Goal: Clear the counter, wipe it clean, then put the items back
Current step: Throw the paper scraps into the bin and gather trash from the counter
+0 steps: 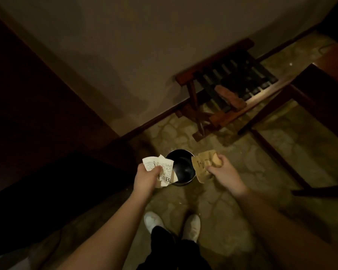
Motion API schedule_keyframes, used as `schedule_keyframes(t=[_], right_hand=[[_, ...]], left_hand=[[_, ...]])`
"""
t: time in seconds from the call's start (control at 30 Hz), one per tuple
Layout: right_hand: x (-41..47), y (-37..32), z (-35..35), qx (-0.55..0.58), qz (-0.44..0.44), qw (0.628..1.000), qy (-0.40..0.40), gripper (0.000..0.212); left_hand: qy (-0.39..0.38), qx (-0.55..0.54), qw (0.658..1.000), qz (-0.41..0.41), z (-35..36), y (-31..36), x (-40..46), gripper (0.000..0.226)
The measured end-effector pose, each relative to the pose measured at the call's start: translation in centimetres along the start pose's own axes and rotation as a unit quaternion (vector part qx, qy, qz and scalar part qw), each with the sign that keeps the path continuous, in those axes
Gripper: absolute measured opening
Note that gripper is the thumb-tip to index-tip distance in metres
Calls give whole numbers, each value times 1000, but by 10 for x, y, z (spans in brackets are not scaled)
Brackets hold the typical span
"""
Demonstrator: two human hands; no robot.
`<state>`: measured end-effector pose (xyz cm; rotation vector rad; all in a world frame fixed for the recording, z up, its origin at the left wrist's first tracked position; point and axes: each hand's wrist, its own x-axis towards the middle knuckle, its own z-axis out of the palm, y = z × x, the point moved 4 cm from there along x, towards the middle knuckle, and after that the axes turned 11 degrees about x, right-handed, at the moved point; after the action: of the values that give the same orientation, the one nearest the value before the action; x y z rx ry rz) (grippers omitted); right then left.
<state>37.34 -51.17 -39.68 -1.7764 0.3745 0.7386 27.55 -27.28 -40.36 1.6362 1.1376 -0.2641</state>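
Printed wrapper (164,171) being clenched in the left hand (147,175) at the bin (182,168) rim's left edge — brown wrapper (200,166) being gripped in the right hand (219,169) just right of it — bin opening lying between both.

From my remote seat the only print I can find sits on the crumpled white printed paper wrapper (165,171) pinched in the left hand (147,175). A large dark capital "B" stands near its lower edge; above it run rows of small dark letters (too blurred for me to read as words). The crumpled brown paper wrapper (200,166) carries faint dark marks I cannot make out.
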Motion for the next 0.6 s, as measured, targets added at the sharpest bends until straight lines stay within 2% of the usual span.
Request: schedule_keyframes(t=[0.2, 0.33, 0.47, 0.6], right_hand=[[85, 71, 20, -20, 53, 998, -9, 51], [142, 107, 38, -76, 25, 997, -5, 42], [196, 141, 64, -146, -10, 989, -1, 49], [239, 174, 92, -208, -27, 977, -36, 57]], left_hand=[[-16, 57, 997, -43, 68, -51, 88, 34], [-31, 75, 994, -68, 109, -84, 149, 42], [-49, 96, 991, -80, 141, -117, 209, 50], [-56, 115, 987, -92, 163, -146, 258, 44]])
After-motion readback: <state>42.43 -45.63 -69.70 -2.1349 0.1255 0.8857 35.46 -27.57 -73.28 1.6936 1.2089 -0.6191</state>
